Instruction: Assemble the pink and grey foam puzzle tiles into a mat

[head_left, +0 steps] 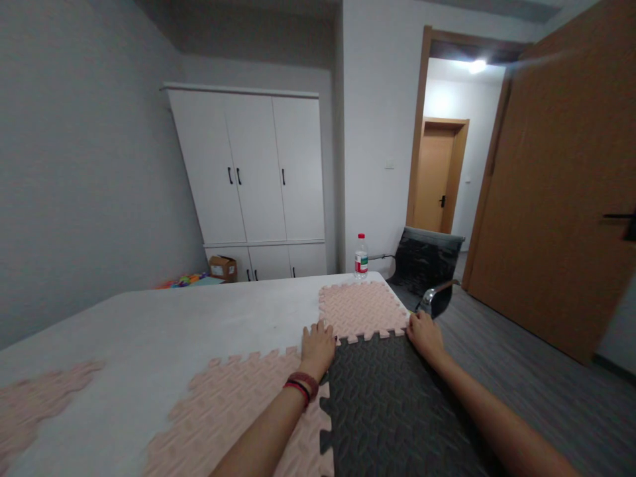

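A black foam mat (pixel 392 404) with a raised pattern lies in front of me, its far edge meeting a pink foam mat (pixel 362 308). At its far left corner is my left hand (pixel 318 348), fingers bent over the corner and thumb along the edge. My right hand (pixel 424 334) grips the far right corner, by the table's side; its fingertips are partly hidden. Beside the black mat, on the left, another pink foam mat (pixel 238 404) lies partly under my left forearm. Between these two, toothed edges show along the seam.
The white table (pixel 163 324) carries one more pink mat (pixel 40 404) at far left. A red-capped bottle (pixel 361 258) stands at the far edge. Beyond are a black chair (pixel 427 265), a cardboard box (pixel 223 268), a white cabinet (pixel 253 165) and an open wooden door (pixel 556 179).
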`<action>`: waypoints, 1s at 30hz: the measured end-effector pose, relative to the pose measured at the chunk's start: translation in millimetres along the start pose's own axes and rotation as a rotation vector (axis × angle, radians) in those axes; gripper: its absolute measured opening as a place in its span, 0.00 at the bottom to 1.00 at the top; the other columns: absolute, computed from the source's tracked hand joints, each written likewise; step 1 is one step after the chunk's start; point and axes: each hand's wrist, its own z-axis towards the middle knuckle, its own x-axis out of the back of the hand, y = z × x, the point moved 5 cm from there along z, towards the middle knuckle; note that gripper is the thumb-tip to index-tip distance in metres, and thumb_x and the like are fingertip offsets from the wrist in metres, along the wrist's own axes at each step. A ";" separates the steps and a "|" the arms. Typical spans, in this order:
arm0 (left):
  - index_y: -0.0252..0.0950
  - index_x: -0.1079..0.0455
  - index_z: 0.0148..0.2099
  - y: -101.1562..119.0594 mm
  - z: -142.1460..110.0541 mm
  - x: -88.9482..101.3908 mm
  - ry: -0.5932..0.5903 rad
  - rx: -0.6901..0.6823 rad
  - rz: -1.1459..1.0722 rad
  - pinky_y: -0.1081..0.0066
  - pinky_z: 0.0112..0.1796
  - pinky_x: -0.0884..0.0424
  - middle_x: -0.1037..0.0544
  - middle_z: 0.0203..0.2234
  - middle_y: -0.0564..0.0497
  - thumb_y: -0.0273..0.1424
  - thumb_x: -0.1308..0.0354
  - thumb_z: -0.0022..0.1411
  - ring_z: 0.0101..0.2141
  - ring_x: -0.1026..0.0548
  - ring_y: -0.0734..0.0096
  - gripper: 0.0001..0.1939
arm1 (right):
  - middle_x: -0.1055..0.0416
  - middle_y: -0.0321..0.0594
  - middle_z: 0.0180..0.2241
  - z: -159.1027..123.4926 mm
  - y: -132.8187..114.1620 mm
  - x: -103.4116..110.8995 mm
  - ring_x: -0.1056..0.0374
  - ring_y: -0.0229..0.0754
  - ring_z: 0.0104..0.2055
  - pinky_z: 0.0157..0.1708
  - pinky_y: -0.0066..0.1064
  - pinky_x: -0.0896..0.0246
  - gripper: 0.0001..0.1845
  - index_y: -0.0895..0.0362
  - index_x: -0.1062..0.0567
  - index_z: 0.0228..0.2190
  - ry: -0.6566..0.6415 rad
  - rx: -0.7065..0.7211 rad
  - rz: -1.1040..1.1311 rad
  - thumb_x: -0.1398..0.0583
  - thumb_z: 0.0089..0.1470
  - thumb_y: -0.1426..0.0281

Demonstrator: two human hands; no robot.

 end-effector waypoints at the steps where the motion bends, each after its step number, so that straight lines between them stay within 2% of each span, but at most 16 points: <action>1: 0.35 0.32 0.49 1.1 -0.1 0.9 0.004 -0.001 0.008 0.48 0.49 0.45 0.32 0.49 0.39 0.33 0.57 0.64 0.48 0.35 0.52 0.17 | 0.38 0.53 0.47 4.8 -7.6 3.3 0.43 0.51 0.52 0.47 0.40 0.48 0.17 0.59 0.31 0.44 0.002 0.012 -0.010 0.52 0.57 0.66; 4: 0.32 0.33 0.51 7.4 1.1 4.7 0.019 -0.025 0.031 0.43 0.53 0.54 0.35 0.52 0.36 0.30 0.56 0.63 0.52 0.39 0.48 0.17 | 0.48 0.52 0.58 21.9 -37.1 1.2 0.51 0.51 0.59 0.53 0.43 0.54 0.25 0.57 0.40 0.54 -0.031 0.062 -0.008 0.53 0.58 0.60; 7: 0.37 0.39 0.57 16.0 3.4 5.6 0.011 -0.129 0.018 0.44 0.55 0.58 0.39 0.56 0.38 0.27 0.56 0.63 0.56 0.43 0.49 0.21 | 0.57 0.52 0.63 29.2 -63.3 -22.3 0.58 0.54 0.62 0.55 0.49 0.59 0.36 0.56 0.46 0.59 -0.136 0.077 0.007 0.54 0.55 0.49; 10: 0.50 0.43 0.59 20.5 7.4 -0.3 -0.052 -0.272 -0.032 0.52 0.54 0.49 0.37 0.56 0.46 0.26 0.56 0.63 0.54 0.39 0.58 0.24 | 0.59 0.56 0.63 24.8 -73.8 -53.0 0.64 0.58 0.64 0.55 0.59 0.69 0.44 0.58 0.49 0.60 -0.276 0.051 0.010 0.58 0.51 0.42; 12: 0.54 0.44 0.59 19.3 11.8 -5.2 -0.099 -0.321 -0.066 0.58 0.49 0.41 0.33 0.52 0.48 0.26 0.57 0.63 0.50 0.34 0.61 0.25 | 0.64 0.54 0.64 21.6 -73.4 -66.8 0.71 0.58 0.65 0.55 0.61 0.77 0.47 0.57 0.54 0.62 -0.368 0.038 0.010 0.60 0.49 0.40; 14: 0.54 0.42 0.58 17.7 16.9 -8.4 -0.132 -0.333 -0.095 0.62 0.44 0.37 0.30 0.49 0.48 0.26 0.57 0.62 0.47 0.32 0.61 0.25 | 0.70 0.53 0.65 21.1 -70.5 -72.5 0.76 0.57 0.65 0.55 0.61 0.82 0.51 0.56 0.60 0.62 -0.452 0.034 0.006 0.59 0.46 0.37; 18: 0.51 0.34 0.52 20.3 24.0 -8.4 -0.157 -0.279 -0.143 0.61 0.41 0.35 0.28 0.42 0.46 0.34 0.57 0.63 0.43 0.31 0.58 0.18 | 0.76 0.52 0.65 23.8 -67.6 -69.9 0.81 0.57 0.65 0.55 0.60 0.84 0.58 0.56 0.65 0.62 -0.566 0.070 -0.004 0.55 0.41 0.34; 22: 0.49 0.31 0.48 24.8 24.3 -8.0 -0.139 -0.162 -0.189 0.57 0.44 0.37 0.29 0.44 0.45 0.42 0.59 0.63 0.46 0.33 0.54 0.19 | 0.76 0.52 0.65 25.5 -67.3 -68.3 0.81 0.57 0.65 0.56 0.60 0.83 0.59 0.55 0.65 0.62 -0.578 0.076 -0.005 0.54 0.39 0.34; 26: 0.48 0.41 0.58 23.4 23.6 -15.6 -0.155 -0.069 -0.233 0.48 0.51 0.46 0.35 0.53 0.43 0.43 0.55 0.60 0.53 0.38 0.51 0.24 | 0.76 0.51 0.65 25.5 -66.4 -72.0 0.80 0.56 0.65 0.56 0.60 0.83 0.57 0.54 0.65 0.62 -0.576 0.060 -0.013 0.54 0.41 0.35; 28: 0.43 0.47 0.62 21.9 23.2 -19.2 -0.184 -0.024 -0.254 0.43 0.53 0.51 0.41 0.58 0.38 0.45 0.55 0.59 0.57 0.43 0.47 0.30 | 0.75 0.50 0.65 24.6 -66.2 -72.3 0.80 0.55 0.65 0.56 0.59 0.83 0.56 0.54 0.65 0.62 -0.564 0.056 -0.016 0.55 0.42 0.36; 30: 0.39 0.49 0.63 21.0 21.1 -18.0 -0.211 0.002 -0.278 0.41 0.53 0.54 0.46 0.60 0.34 0.46 0.55 0.59 0.59 0.47 0.44 0.32 | 0.74 0.49 0.65 22.9 -66.5 -71.0 0.80 0.54 0.65 0.57 0.58 0.83 0.54 0.54 0.64 0.62 -0.548 0.055 -0.021 0.56 0.44 0.36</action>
